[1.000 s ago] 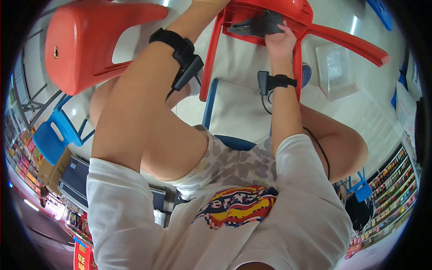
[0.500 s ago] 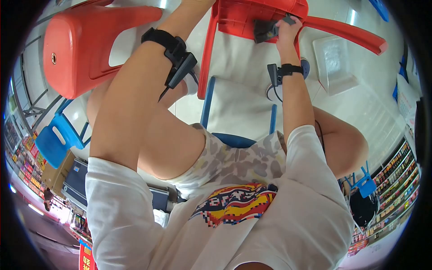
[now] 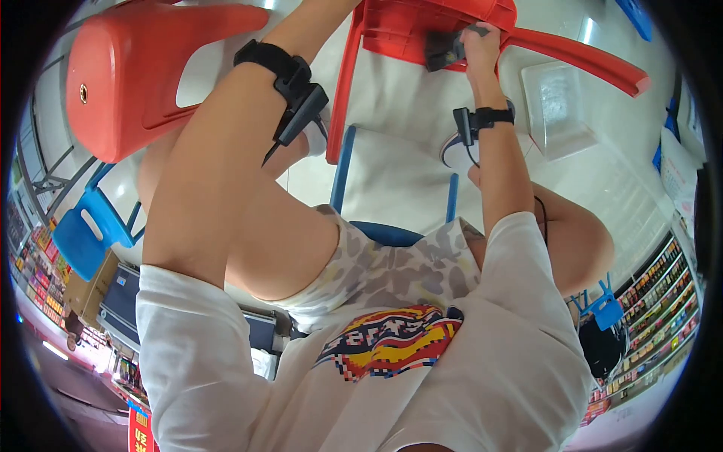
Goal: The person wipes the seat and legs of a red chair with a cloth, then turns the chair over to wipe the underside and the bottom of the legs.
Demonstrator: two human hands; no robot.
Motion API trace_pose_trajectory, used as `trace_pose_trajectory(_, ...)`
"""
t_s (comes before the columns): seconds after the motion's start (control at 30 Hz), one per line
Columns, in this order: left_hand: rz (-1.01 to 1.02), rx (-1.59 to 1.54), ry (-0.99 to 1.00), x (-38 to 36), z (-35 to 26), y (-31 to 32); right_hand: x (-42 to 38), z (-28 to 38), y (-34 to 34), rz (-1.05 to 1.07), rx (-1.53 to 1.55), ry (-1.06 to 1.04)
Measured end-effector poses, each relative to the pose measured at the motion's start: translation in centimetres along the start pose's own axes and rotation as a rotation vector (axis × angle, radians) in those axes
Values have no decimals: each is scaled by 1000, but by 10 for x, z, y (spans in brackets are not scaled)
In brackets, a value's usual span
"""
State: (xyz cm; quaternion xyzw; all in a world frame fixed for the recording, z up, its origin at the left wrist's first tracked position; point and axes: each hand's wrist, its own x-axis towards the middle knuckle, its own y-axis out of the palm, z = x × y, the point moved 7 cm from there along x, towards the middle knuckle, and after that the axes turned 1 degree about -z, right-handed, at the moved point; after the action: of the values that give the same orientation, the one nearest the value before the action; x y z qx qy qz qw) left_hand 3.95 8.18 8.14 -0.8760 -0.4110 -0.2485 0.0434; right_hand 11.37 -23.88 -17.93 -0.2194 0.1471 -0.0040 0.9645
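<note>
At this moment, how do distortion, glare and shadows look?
Head view: strong fisheye bending, with black corners; bright glare streaks on the glossy floor; soft shadows near the tipped red stool; the dark cloth in the right hand shows little detail.

Bright, even light puts a white glare streak near the upper right edge of the glossy floor (image 3: 629,162), with soft shadows below the central red stool (image 3: 399,22). Fisheye distortion bends the shelves (image 3: 663,294); corners go black; the dark cloth (image 3: 443,50) looks slightly blurred
</note>
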Motion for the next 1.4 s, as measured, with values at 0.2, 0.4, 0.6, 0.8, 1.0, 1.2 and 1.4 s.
trace_pose_trajectory(0.2,32,-136,-76,-3,9,-1,-38,52,-35,-163,529,48)
trace_pose_trajectory(0.4,29,-31,-58,-2,3,0,-36,124,-51,-318,-562,-404)
trace_pose_trajectory(0.6,11,-74,-121,-5,7,3,12,80,1,239,-1159,-322)
trace_pose_trajectory(0.8,-4,-108,-169,-5,-2,7,42,93,3,287,-1229,-423)
trace_pose_trajectory(1.0,17,-60,-188,-4,-3,7,-9,118,35,321,-1063,-610)
trace_pose_trajectory(1.2,16,57,-141,-1,-4,2,-106,113,114,265,-353,-679)
trace_pose_trajectory(1.4,24,-28,-99,-3,-2,1,-148,25,103,92,271,-111)
